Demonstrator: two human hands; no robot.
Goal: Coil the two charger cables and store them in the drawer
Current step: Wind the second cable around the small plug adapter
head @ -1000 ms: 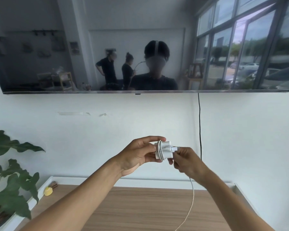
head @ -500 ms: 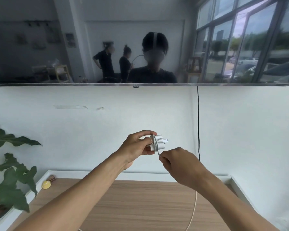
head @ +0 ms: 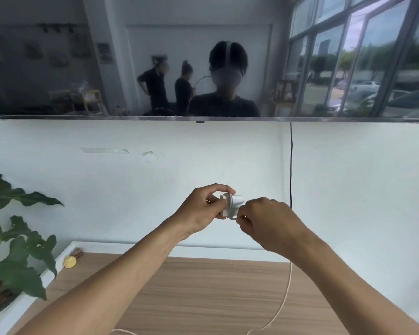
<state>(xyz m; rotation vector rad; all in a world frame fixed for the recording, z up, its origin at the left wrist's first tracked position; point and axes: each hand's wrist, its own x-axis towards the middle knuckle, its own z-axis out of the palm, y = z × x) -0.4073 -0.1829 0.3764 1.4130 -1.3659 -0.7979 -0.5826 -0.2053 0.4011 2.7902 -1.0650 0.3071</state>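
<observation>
A white charger block point(head: 234, 204) with a few turns of its white cable around it is held up in front of the wall. My left hand point(head: 203, 209) grips the block from the left. My right hand point(head: 269, 223) pinches the cable right beside the block. The loose rest of the cable point(head: 287, 290) hangs from under my right hand down to the wooden top and trails off the bottom edge. No drawer and no second cable are in view.
A wooden cabinet top point(head: 203, 291) with a white rim lies below my arms. A small yellow object point(head: 70, 261) sits at its back left. A leafy plant point(head: 12, 243) stands at the left. A wall screen point(head: 208, 56) hangs above, with a black cord point(head: 291, 165) below it.
My right hand has moved down and around the block's right side, laying the cable round it. The camera view has tilted slightly.
</observation>
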